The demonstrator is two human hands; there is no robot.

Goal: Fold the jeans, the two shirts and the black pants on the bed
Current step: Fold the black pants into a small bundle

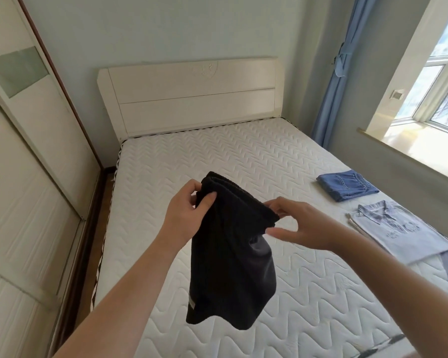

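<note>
Your left hand point(185, 210) and right hand point(299, 224) pinch the black pants point(230, 254) above the bed point(243, 156); jeans point(345, 186) apparently folded.

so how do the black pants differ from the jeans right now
The black pants hang in the air, gripped by the left hand and right hand; the jeans lie on the mattress, touched by no hand. The pants hang loose; the jeans are a folded blue rectangle.

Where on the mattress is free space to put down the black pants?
Free: the mattress between the headboard and the black pants. Crowded: the right edge, with the folded jeans and shirt.
</note>
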